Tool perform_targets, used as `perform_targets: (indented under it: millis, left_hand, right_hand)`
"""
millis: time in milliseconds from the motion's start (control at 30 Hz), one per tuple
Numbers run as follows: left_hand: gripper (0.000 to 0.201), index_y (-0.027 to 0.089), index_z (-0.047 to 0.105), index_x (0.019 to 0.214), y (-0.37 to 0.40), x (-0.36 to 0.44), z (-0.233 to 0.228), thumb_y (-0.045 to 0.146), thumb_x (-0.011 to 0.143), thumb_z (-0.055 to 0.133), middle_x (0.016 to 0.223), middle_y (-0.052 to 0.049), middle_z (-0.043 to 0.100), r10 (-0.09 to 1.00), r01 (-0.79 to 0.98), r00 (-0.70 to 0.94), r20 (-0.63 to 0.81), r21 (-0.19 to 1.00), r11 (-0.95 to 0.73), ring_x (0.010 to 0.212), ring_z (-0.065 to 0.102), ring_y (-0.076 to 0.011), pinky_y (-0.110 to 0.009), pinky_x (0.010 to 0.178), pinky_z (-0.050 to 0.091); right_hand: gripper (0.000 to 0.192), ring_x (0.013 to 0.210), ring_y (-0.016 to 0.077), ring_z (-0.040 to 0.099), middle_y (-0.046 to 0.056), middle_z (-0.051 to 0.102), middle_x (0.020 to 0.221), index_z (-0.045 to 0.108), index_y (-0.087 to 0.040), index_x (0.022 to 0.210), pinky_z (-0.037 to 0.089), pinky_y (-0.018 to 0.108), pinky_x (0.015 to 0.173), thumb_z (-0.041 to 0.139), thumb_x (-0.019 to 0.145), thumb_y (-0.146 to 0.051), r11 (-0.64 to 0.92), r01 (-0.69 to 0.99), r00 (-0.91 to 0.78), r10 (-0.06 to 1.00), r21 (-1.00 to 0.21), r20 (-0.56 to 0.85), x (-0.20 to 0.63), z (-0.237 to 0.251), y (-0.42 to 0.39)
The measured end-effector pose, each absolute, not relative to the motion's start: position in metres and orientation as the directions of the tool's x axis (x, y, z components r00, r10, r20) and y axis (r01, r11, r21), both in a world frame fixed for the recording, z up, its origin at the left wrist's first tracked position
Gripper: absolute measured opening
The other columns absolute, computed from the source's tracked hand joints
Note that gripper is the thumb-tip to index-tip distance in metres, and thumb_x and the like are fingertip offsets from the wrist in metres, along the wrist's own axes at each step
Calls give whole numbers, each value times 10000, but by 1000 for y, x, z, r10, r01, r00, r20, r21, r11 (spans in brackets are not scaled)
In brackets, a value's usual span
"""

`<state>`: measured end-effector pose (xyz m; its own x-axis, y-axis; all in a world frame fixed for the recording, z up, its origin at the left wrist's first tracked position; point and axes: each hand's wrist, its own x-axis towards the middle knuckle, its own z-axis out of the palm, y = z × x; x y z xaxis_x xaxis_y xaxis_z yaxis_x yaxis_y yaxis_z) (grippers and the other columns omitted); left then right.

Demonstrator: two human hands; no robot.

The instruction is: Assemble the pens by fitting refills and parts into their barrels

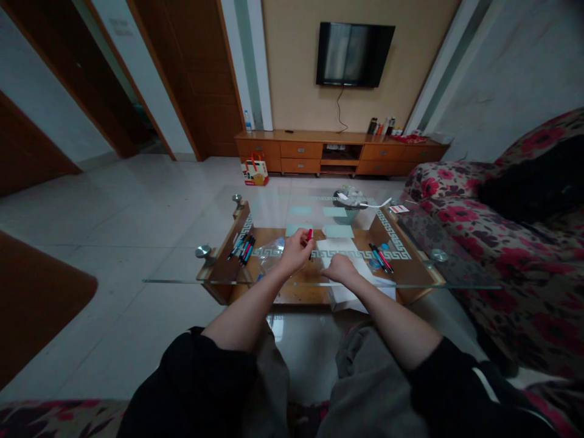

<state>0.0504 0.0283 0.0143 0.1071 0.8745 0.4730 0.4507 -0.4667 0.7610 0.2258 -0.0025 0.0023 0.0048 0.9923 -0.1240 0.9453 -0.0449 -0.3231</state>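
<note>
My left hand (297, 248) is closed around a red pen (310, 234), held upright above the glass table. Its red end sticks up past the fingers, and a dark part shows below them. My right hand (341, 268) is curled close by on the right, over white paper (340, 246); whatever its fingers hold, if anything, is hidden. Left of my hands lies a bunch of blue, red and black pens (246, 250), with a clear plastic bag (272, 252) beside it. Several more pens (381, 258) lie to the right, near a small blue round object (374, 264).
The glass tabletop (173, 267) has a wooden frame and reaches past it on both sides. A basket (349, 213) stands near its far edge, beside a red-and-white card (399, 208). A flowered sofa (524, 274) is on the right; a paper bag (254, 171) stands by the TV cabinet (298, 157).
</note>
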Motion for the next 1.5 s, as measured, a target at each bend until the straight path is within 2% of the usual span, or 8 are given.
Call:
perform_targets:
  millis: [200, 433, 533, 700, 867, 1167, 1400, 1500]
  left_hand:
    - [125, 208, 586, 977, 29, 52, 13, 279, 874, 577, 775, 19, 654, 889, 428, 107, 445, 787, -445, 662, 596, -113, -230, 637, 444]
    - [167, 196, 590, 1018, 26, 54, 13, 302, 890, 572, 777, 18, 656, 888, 351, 186, 421, 816, -460, 669, 603, -108, -216, 619, 447]
    - [185, 192, 597, 1028, 23, 55, 16, 314, 891, 576, 797, 7, 664, 885, 330, 243, 397, 824, -460, 704, 620, -118, -221, 636, 462]
    - [214, 183, 623, 1040, 22, 56, 14, 315, 872, 606, 850, -22, 684, 878, 301, 304, 371, 837, -457, 767, 639, -136, -234, 682, 490]
    - [236, 181, 654, 1046, 23, 56, 9, 297, 842, 640, 843, -17, 687, 858, 333, 353, 374, 806, -489, 714, 611, -119, -224, 659, 480]
    - [207, 166, 707, 944, 24, 57, 10, 321, 809, 694, 803, -12, 677, 825, 372, 416, 382, 757, -538, 657, 551, -106, -218, 629, 432]
    - [198, 169, 727, 911, 25, 54, 11, 342, 820, 696, 765, -7, 640, 792, 421, 462, 400, 687, -593, 664, 534, -113, -222, 623, 401]
    - [198, 171, 726, 902, 26, 54, 11, 350, 822, 700, 757, -5, 631, 789, 437, 465, 401, 671, -599, 673, 532, -118, -225, 633, 401]
  right_hand:
    - [231, 684, 199, 667, 77, 699, 649, 700, -166, 670, 440, 238, 610, 645, 741, -378, -98, 806, 127, 992, -584, 10, 228, 16, -2]
    - [143, 600, 176, 591, 14, 644, 619, 588, -196, 649, 446, 259, 579, 645, 685, -323, 118, 536, 200, 944, -836, 262, 231, 13, 0]
    - [182, 634, 178, 611, 22, 655, 701, 598, -190, 813, 486, 273, 609, 658, 683, -301, 194, 355, 256, 921, -914, 294, 230, 11, 3]
    - [449, 685, 179, 630, 18, 650, 773, 547, -170, 1149, 519, 302, 672, 654, 737, -314, 281, 252, 341, 870, -926, 357, 232, 14, 6]
    - [230, 683, 181, 638, 22, 634, 763, 575, -186, 970, 518, 303, 653, 553, 857, -385, 311, 161, 383, 855, -937, 349, 233, 20, 4]
    - [301, 713, 181, 673, 37, 690, 819, 501, -196, 1091, 544, 317, 717, 607, 829, -301, 377, 106, 403, 829, -920, 386, 229, 29, -1]
    - [230, 663, 169, 651, 42, 686, 809, 551, -199, 941, 540, 293, 640, 561, 888, -423, 347, 59, 348, 872, -936, 345, 227, 31, -5]
    - [303, 683, 172, 631, 56, 686, 812, 605, -189, 835, 522, 290, 646, 533, 906, -475, 342, 143, 299, 879, -929, 370, 228, 29, -5]
